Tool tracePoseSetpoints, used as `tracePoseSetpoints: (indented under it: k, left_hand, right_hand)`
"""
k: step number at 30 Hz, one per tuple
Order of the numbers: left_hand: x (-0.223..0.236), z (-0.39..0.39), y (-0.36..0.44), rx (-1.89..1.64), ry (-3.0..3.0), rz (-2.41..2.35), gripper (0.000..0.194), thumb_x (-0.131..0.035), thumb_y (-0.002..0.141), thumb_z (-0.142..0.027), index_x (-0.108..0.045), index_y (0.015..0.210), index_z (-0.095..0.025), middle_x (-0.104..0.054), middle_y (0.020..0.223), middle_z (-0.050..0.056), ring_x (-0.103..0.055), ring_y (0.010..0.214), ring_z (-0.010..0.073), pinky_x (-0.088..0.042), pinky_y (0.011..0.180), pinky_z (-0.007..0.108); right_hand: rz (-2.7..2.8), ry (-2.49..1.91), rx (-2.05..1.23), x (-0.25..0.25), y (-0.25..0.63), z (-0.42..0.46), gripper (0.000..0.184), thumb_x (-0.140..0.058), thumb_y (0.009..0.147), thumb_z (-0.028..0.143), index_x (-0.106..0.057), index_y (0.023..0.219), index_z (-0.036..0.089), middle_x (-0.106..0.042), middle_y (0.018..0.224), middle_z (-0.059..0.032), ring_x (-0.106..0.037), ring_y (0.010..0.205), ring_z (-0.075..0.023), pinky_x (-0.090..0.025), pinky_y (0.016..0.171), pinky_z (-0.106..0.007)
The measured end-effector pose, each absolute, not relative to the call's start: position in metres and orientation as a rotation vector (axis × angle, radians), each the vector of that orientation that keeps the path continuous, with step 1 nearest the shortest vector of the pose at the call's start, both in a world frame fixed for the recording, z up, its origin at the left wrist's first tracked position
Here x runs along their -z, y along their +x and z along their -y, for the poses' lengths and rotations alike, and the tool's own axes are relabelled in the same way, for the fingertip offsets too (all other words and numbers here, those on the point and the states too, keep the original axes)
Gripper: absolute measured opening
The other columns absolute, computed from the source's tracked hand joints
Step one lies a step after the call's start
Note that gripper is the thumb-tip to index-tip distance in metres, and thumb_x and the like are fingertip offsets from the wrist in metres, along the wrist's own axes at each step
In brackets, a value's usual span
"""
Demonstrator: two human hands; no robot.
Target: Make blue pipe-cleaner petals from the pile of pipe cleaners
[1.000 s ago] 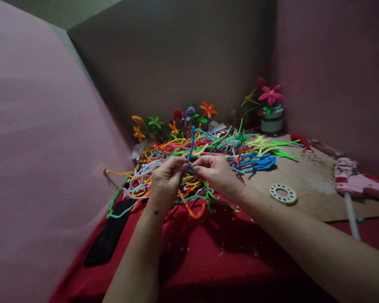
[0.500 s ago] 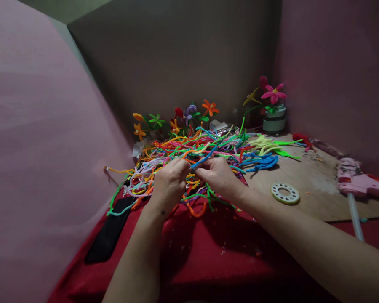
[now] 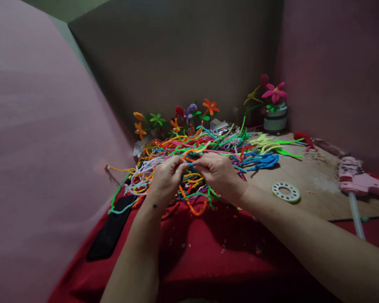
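Observation:
Between my two hands is a blue pipe cleaner (image 3: 190, 166), of which only a short bit shows. My left hand (image 3: 169, 174) pinches it from the left, thumb against the curled fingers. From the right, my right hand (image 3: 219, 170) closes on it with thumb and forefinger. The fingertips are a small gap apart, and most of the blue stem is hidden by the fingers. Both hands are over the near side of a heap of many-coloured pipe cleaners (image 3: 189, 145). An orange pipe cleaner (image 3: 196, 212) curls out below them.
Fuzzy flowers (image 3: 210, 107) stand behind the heap, and a pink one (image 3: 274, 92) rises by a pale green jar (image 3: 275, 120). On the board (image 3: 316, 206) at right lie a holed disc (image 3: 285, 192) and a pink glue gun (image 3: 353, 176). A black phone-like slab (image 3: 109, 235) lies at left.
The blue pipe cleaner stood upright, then leaned right across my right hand; now its long end is out of sight behind the fingers. My hands stay close together, turning slightly.

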State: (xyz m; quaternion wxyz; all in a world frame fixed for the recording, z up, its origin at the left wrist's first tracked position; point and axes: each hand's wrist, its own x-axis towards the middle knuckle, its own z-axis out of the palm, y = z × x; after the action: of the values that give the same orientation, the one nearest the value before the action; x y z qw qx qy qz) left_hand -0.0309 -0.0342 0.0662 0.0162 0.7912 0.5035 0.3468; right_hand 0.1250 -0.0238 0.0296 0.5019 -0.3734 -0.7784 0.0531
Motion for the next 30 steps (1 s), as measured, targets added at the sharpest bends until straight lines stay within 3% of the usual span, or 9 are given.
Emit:
tracePoseSetpoints:
  k: [4,10,15,17,23,30]
  left_hand:
    - [-0.066,0.034,-0.030,-1.135,2.310,-1.540,0.017,-0.052,0.079,-0.025,-0.058,0.065,-0.017,-0.052,0.056,-0.003,-0.045,0.053,0.0098,-0.034,0.051,0.021]
    - [-0.063,0.033,-0.027,-1.256,2.178,-1.492,0.011,-0.059,0.072,-0.023,-0.062,0.063,-0.017,-0.057,0.058,-0.002,-0.049,0.058,0.0096,-0.038,0.054,0.020]
    - [-0.062,0.037,-0.021,-1.197,1.744,-1.400,0.012,-0.059,0.072,-0.027,-0.060,0.066,-0.017,-0.048,0.040,-0.006,-0.041,0.033,0.0067,-0.031,0.034,0.018]
    - [-0.063,0.039,-0.018,-1.198,1.625,-1.369,0.012,-0.060,0.071,-0.028,-0.059,0.069,-0.016,-0.053,0.041,-0.005,-0.046,0.031,0.0085,-0.036,0.032,0.018]
    - [-0.059,0.038,-0.013,-1.309,1.535,-1.276,0.014,-0.064,0.067,-0.026,-0.058,0.070,-0.014,-0.062,0.052,-0.001,-0.061,0.044,0.0152,-0.053,0.045,0.027]
    - [-0.055,0.038,-0.012,-1.384,1.750,-1.349,0.011,-0.058,0.073,-0.026,-0.059,0.073,-0.015,-0.060,0.053,-0.002,-0.057,0.043,0.0119,-0.049,0.045,0.024]
  right_hand:
    - [1.776,-0.912,-0.559,-0.032,0.123,0.026,0.016,-0.056,0.079,0.021,-0.071,0.077,0.017,-0.067,0.067,-0.0020,-0.055,0.061,-0.0122,-0.037,0.059,-0.024]
    - [1.788,-0.946,-0.708,-0.035,0.123,0.024,0.018,-0.055,0.074,0.016,-0.069,0.063,0.014,-0.061,0.052,-0.0005,-0.048,0.049,-0.0094,-0.033,0.049,-0.022]
    - [1.724,-0.962,-0.852,-0.032,0.122,0.020,0.019,-0.051,0.071,0.014,-0.065,0.059,0.014,-0.058,0.047,-0.0002,-0.048,0.044,-0.0092,-0.034,0.046,-0.021]
    - [1.683,-0.941,-0.881,-0.030,0.121,0.019,0.017,-0.050,0.070,0.014,-0.063,0.058,0.014,-0.059,0.049,-0.0002,-0.049,0.046,-0.0091,-0.034,0.046,-0.021]
    - [1.542,-0.853,-1.121,-0.027,0.116,0.019,0.016,-0.050,0.071,0.018,-0.061,0.061,0.014,-0.056,0.050,0.0011,-0.047,0.045,-0.0077,-0.035,0.045,-0.020]
    - [1.390,-0.723,-1.433,-0.029,0.118,0.022,0.016,-0.056,0.068,0.022,-0.061,0.056,0.011,-0.053,0.047,0.0018,-0.042,0.043,-0.0065,-0.033,0.046,-0.021]
